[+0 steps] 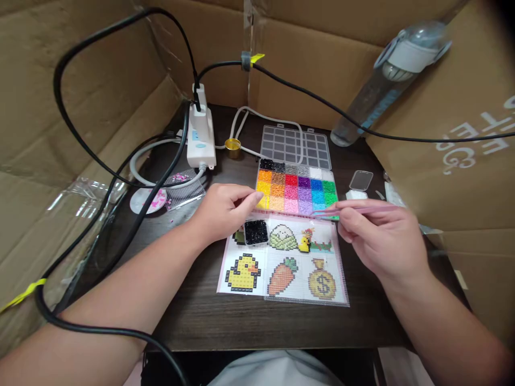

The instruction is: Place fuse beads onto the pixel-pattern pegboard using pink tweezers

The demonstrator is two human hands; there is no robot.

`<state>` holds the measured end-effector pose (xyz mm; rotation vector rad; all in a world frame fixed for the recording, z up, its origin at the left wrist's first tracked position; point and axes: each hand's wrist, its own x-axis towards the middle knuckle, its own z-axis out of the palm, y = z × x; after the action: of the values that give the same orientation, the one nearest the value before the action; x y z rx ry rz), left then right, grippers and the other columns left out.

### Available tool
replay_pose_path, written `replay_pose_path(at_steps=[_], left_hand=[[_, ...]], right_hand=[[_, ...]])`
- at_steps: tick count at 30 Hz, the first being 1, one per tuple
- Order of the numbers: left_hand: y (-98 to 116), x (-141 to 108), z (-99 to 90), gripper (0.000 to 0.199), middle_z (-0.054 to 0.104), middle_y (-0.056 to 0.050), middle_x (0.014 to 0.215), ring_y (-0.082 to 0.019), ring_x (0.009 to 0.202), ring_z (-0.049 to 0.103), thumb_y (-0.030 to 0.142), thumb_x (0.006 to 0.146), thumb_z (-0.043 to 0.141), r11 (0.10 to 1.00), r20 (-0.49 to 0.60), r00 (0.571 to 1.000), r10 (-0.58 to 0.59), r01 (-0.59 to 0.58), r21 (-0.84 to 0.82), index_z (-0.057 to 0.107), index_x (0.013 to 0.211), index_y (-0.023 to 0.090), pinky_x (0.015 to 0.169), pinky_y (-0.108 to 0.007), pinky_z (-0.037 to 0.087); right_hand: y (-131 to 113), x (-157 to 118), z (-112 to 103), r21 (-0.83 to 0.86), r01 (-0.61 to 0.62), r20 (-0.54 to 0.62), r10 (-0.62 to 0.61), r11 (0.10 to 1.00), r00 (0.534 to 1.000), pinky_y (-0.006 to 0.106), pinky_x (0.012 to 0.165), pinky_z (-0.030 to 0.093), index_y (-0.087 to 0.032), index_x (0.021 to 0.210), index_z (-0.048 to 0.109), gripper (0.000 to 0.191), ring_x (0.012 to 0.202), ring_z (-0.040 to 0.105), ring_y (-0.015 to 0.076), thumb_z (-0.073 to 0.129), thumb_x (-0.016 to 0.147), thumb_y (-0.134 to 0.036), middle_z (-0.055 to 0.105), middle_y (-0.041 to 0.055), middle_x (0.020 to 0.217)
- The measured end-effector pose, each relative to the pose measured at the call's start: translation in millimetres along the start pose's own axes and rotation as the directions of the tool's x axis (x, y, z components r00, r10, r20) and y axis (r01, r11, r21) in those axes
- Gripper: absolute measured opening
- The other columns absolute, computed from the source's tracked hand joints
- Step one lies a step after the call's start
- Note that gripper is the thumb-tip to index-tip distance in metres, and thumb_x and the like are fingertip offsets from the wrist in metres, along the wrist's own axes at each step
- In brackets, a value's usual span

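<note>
My left hand (231, 210) is closed at the left edge of a divided bead box (304, 188), its thumb over a yellow compartment. My right hand (380, 233) pinches pink tweezers (362, 209), whose tips point left over the front right of the box. Below the box lies a pattern sheet (263, 273) under a clear pegboard, with pixel pictures such as a yellow duck, a carrot and a money bag. A small square tray of black beads (256, 232) rests on its upper left. Some beads form a small yellow and black figure (304, 241) on the board.
A power strip (201, 142) with black cables stands at back left, near a small gold cup (233, 148). Pink beads lie on a round white dish (148, 200) beside a clear pegboard (187, 190). A bottle (386, 80) leans at back right. Cardboard walls surround the table.
</note>
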<state>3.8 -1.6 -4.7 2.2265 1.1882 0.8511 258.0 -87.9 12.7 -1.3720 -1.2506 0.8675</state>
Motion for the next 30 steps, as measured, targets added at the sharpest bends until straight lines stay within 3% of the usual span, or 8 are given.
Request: replay_pose_path(at_steps=[4, 8, 12, 30], left_hand=[[1, 1, -0.8, 0.037, 0.062, -0.001, 0.058, -0.01, 0.054, 0.052, 0.037, 0.09, 0.051, 0.999, 0.029, 0.999, -0.027, 0.026, 0.021, 0.068, 0.066, 0.014, 0.053, -0.024, 0.034], [3, 1, -2.0, 0.035, 0.064, -0.001, 0.06, -0.011, 0.055, 0.052, 0.038, 0.089, 0.051, 0.998, 0.034, 0.998, -0.054, 0.052, 0.041, 0.069, 0.069, 0.016, 0.053, -0.024, 0.035], [4, 1, -3.0, 0.034, 0.065, -0.002, 0.061, -0.012, 0.057, 0.053, 0.039, 0.089, 0.051, 0.996, 0.032, 0.997, -0.069, 0.067, 0.055, 0.07, 0.072, 0.017, 0.053, -0.024, 0.036], [6, 1, -3.1, 0.033, 0.065, -0.001, 0.06, -0.012, 0.056, 0.052, 0.039, 0.088, 0.051, 0.995, 0.035, 0.996, -0.084, 0.082, 0.065, 0.071, 0.075, 0.016, 0.052, -0.024, 0.035]], right_hand=[[11, -16, -13, -0.148, 0.056, 0.157, -0.033, 0.987, 0.987, 0.022, 0.057, 0.056, -0.024, 0.083, 0.078, 0.008, 0.064, 0.067, 0.013, 0.071, 0.08, -0.02, 0.076, 0.0026, 0.082], [20, -21, -10, -0.119, 0.135, 0.233, -0.104, 0.984, 0.967, 0.022, 0.076, 0.059, -0.028, 0.084, 0.077, 0.016, 0.081, 0.072, 0.0141, 0.069, 0.081, -0.014, 0.077, -0.0008, 0.084], [22, -17, -8, -0.107, 0.141, 0.274, -0.108, 0.984, 0.956, 0.021, 0.075, 0.059, -0.028, 0.085, 0.077, 0.017, 0.08, 0.072, 0.0132, 0.068, 0.082, -0.014, 0.077, -0.0012, 0.084], [21, -18, -5, -0.131, 0.116, 0.259, -0.079, 0.985, 0.963, 0.025, 0.073, 0.06, -0.026, 0.082, 0.078, 0.013, 0.079, 0.073, 0.016, 0.069, 0.081, -0.016, 0.077, 0.0008, 0.082]])
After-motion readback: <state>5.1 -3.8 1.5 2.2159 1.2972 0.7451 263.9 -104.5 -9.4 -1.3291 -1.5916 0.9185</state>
